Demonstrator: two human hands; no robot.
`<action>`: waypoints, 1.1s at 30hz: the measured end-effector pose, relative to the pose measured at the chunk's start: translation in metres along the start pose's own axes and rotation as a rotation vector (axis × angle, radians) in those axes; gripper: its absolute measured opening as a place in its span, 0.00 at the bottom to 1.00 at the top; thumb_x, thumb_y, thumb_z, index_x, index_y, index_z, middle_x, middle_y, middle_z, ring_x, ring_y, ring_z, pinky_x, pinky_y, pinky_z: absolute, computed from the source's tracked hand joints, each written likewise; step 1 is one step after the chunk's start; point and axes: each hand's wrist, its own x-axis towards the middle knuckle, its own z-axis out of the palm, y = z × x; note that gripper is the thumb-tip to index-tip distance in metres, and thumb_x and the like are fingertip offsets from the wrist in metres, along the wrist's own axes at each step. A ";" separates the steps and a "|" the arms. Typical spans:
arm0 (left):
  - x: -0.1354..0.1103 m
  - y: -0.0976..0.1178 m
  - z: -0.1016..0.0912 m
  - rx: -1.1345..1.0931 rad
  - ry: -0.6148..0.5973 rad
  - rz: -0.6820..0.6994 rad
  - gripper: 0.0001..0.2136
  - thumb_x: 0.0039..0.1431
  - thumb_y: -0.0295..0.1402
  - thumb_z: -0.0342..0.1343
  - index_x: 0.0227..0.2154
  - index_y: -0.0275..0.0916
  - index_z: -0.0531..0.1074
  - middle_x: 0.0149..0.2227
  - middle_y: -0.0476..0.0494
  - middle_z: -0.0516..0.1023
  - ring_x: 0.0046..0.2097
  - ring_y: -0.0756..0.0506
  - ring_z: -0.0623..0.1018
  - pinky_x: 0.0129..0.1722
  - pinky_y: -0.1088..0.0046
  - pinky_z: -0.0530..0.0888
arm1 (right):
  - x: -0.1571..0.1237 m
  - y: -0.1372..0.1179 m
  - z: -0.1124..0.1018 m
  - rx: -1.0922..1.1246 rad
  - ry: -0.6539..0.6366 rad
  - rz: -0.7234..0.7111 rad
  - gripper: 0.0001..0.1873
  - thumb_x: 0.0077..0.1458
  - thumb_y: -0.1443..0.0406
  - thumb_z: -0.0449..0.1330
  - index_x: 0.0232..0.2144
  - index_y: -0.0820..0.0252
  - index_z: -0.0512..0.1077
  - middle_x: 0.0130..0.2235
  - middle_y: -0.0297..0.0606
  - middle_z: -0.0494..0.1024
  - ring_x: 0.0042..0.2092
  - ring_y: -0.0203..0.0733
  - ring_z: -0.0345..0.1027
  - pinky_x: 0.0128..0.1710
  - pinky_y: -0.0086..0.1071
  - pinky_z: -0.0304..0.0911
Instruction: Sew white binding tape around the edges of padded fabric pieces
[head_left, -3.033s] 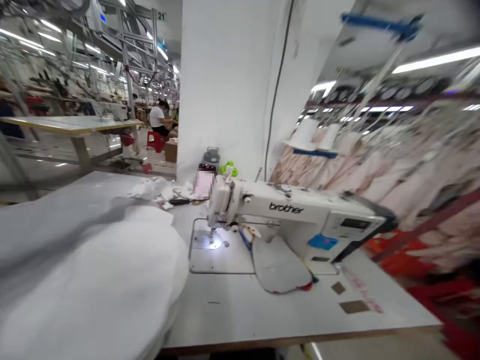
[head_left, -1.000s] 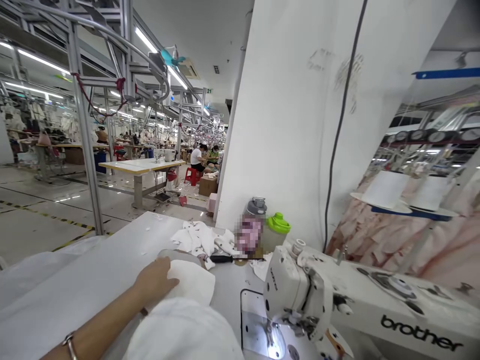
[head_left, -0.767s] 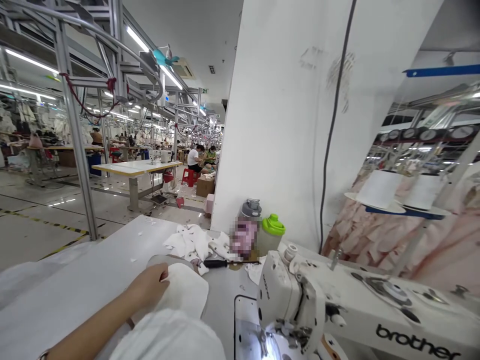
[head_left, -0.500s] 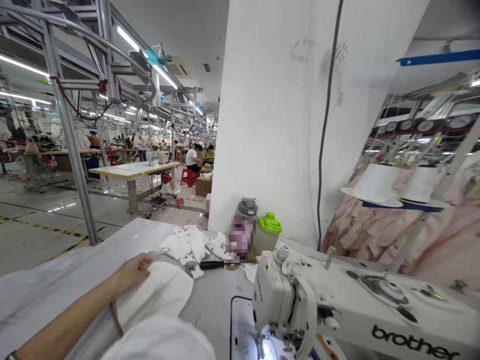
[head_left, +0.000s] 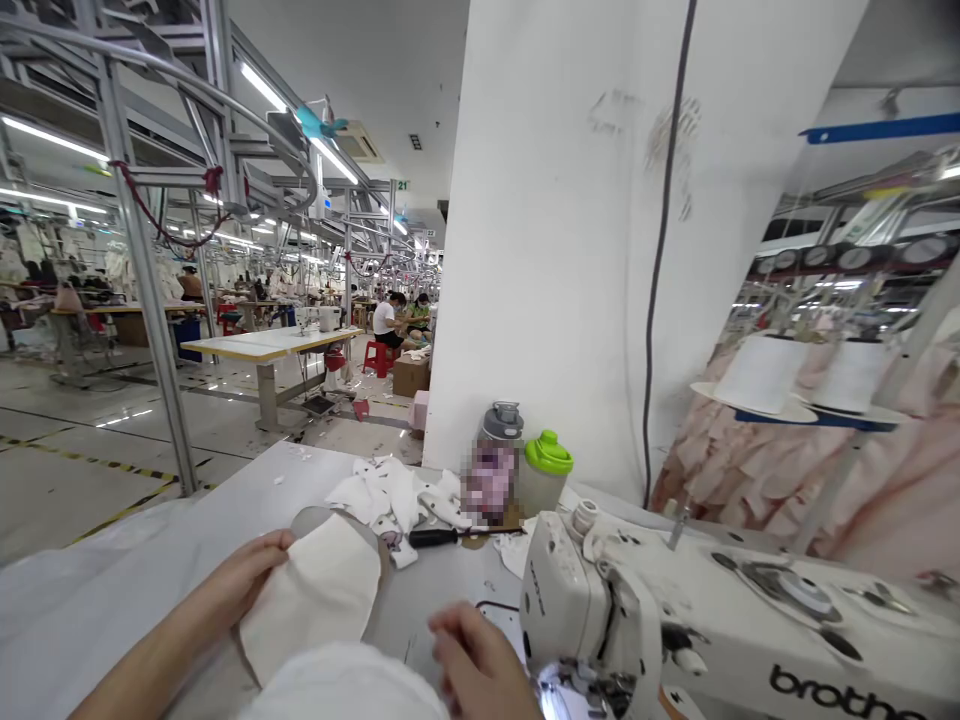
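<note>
My left hand (head_left: 251, 580) is closed on the left edge of a white fabric piece (head_left: 319, 590), its thumb and fingers pinching the upper corner. A thin greyish-brown rounded edge shows behind this fabric. Closer to me lies a puffy, rounded white cloth (head_left: 349, 685), cut off by the bottom of the view. My right hand (head_left: 484, 665) hovers between that cloth and the sewing machine (head_left: 570, 590), fingers loosely bent, apart and slightly blurred. Nothing shows in it. The machine's lamp is lit near the needle area, which is partly out of view.
White fabric scraps (head_left: 386, 495) and a black-handled screwdriver (head_left: 435, 537) lie at the table's back. A grey-lidded bottle (head_left: 501, 420) and a green-lidded cup (head_left: 547, 470) stand by a white pillar (head_left: 555, 250). Thread cones (head_left: 761, 370) are at right; people sit farther off.
My right hand has come into view from below, beside the machine. My left hand has moved slightly down, and the white fabric piece lies flatter and more spread. The view has shifted a little.
</note>
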 end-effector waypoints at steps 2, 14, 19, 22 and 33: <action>-0.005 -0.005 -0.008 -0.174 -0.014 0.013 0.15 0.60 0.44 0.59 0.26 0.40 0.64 0.24 0.56 0.65 0.25 0.51 0.68 0.27 0.73 0.68 | 0.041 -0.018 0.020 -0.064 -0.001 -0.026 0.11 0.70 0.65 0.54 0.38 0.63 0.74 0.32 0.33 0.76 0.33 0.38 0.73 0.35 0.34 0.71; 0.003 -0.017 -0.027 -0.534 -0.102 0.015 0.16 0.63 0.39 0.60 0.23 0.39 0.63 0.22 0.57 0.64 0.24 0.52 0.67 0.26 0.75 0.68 | 0.142 -0.049 0.087 -0.585 -0.059 -0.041 0.12 0.64 0.61 0.65 0.47 0.61 0.74 0.50 0.41 0.77 0.51 0.49 0.73 0.51 0.49 0.69; -0.004 -0.005 -0.014 -0.529 -0.143 0.035 0.09 0.57 0.31 0.63 0.27 0.38 0.67 0.25 0.56 0.69 0.27 0.51 0.71 0.29 0.74 0.71 | 0.127 -0.047 0.071 -0.562 -0.002 -0.129 0.09 0.67 0.60 0.61 0.42 0.62 0.75 0.45 0.39 0.79 0.46 0.45 0.75 0.48 0.45 0.71; -0.009 0.000 -0.007 -0.478 -0.109 0.036 0.08 0.56 0.30 0.64 0.32 0.38 0.69 0.27 0.55 0.72 0.28 0.50 0.73 0.29 0.74 0.72 | 0.109 -0.047 0.060 -0.509 0.075 -0.226 0.09 0.68 0.62 0.60 0.44 0.61 0.75 0.47 0.39 0.78 0.49 0.46 0.74 0.51 0.47 0.70; 0.005 -0.015 0.004 0.183 0.244 0.044 0.10 0.58 0.39 0.62 0.37 0.39 0.74 0.29 0.51 0.77 0.30 0.46 0.77 0.29 0.71 0.72 | 0.025 -0.009 -0.001 -0.257 0.265 -0.279 0.24 0.66 0.70 0.45 0.60 0.63 0.70 0.50 0.47 0.81 0.51 0.48 0.75 0.50 0.37 0.68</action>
